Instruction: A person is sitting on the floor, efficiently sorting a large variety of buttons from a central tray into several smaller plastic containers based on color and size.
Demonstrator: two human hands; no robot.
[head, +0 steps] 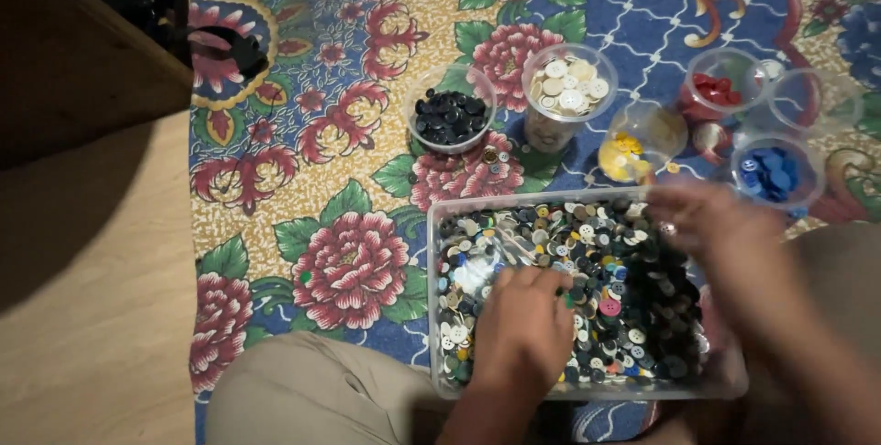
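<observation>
A clear rectangular tub (pixel 431 225) full of mixed buttons (pixel 633 307) sits on a flowered rug. My left hand (pixel 521 326) rests knuckles-up on the buttons in the tub's left half, fingers curled down into them. My right hand (pixel 725 234) is blurred over the tub's right edge, fingers pointing left above the buttons. Whether either hand holds a button is hidden. Behind the tub stand clear cups of black buttons (pixel 449 116), white buttons (pixel 570 85), yellow buttons (pixel 626 153), red buttons (pixel 716 92) and blue buttons (pixel 769 172).
An empty clear cup (pixel 812 101) stands at the far right. The flowered rug (pixel 349 170) covers the floor; bare wood floor (pixel 92 298) lies left. A dark wooden furniture piece (pixel 73 50) fills the top-left corner. My bent knee in tan trousers (pixel 312 394) is at the bottom.
</observation>
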